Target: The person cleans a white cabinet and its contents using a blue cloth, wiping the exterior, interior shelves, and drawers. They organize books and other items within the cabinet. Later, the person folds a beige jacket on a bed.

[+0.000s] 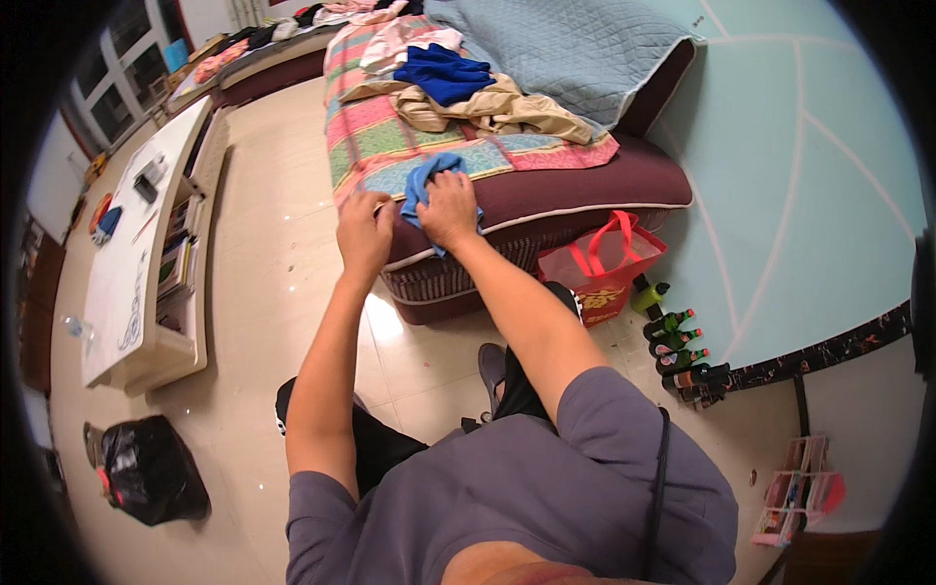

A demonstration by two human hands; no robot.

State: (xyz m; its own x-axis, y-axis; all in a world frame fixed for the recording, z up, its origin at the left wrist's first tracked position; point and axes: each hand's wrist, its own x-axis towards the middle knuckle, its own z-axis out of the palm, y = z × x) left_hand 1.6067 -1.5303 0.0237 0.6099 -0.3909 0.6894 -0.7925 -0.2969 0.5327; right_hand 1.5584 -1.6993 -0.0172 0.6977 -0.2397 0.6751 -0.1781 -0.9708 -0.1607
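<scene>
A blue cloth (442, 162) lies bunched on the front edge of a dark maroon sofa seat (585, 183). My right hand (449, 210) is pressed onto it, fingers curled into the folds. Part of the cloth hangs over the white-piped edge. To its left, my left hand (363, 232) hovers at the corner of the seat with thumb and fingers apart, and no object shows in it. Beyond both hands spreads a striped, patterned sofa cover (365, 124). On that cover lie a dark blue garment (444, 73) and crumpled beige trousers (534, 110).
A light blue quilted cover (556, 58) drapes the backrest. Beside the sofa stand a red tote bag (610, 274) and several green glass bottles (676, 340). At left are a long white low table (139, 241) and, on the tiled floor, a black plastic bag (153, 468).
</scene>
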